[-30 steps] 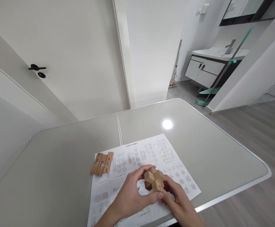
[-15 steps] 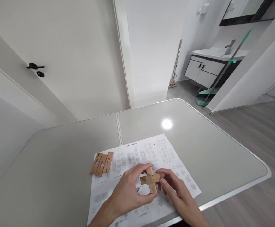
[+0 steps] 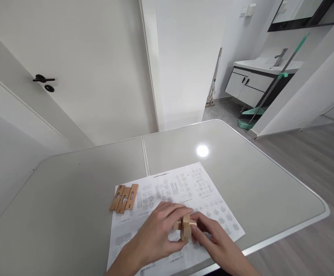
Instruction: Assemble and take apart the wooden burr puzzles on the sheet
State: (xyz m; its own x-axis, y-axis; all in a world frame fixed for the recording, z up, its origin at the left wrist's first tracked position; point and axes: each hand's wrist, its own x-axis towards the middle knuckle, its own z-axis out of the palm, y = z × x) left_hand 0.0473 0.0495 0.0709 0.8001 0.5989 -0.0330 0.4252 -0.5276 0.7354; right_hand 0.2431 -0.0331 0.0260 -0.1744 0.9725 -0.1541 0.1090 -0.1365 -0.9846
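Note:
A small wooden burr puzzle [image 3: 186, 229], made of crossing light-brown blocks, is between my two hands above a printed sheet. My left hand [image 3: 158, 230] grips it from the left, fingers over the top and thumb under the lower end. On the other side, my right hand [image 3: 213, 235] pinches its right-hand arm between thumb and fingers. Parts of the puzzle are covered by my fingers. The white sheet [image 3: 155, 220] shows rows of small puzzle diagrams. Flat wooden pieces [image 3: 124, 198] with slots and numbers lie side by side on its upper left corner.
The pale table [image 3: 69, 214] has a metal edge and a seam [image 3: 144, 153] across it. Beyond stand a closed door [image 3: 98, 69] with a black handle, a mop [image 3: 214, 76], a washbasin cabinet [image 3: 249, 84] and a green dustpan [image 3: 246, 123].
The puzzle has been tipped, so one block end now faces more towards me. My left fingers have moved over its top, and my right hand has closed in on its right arm.

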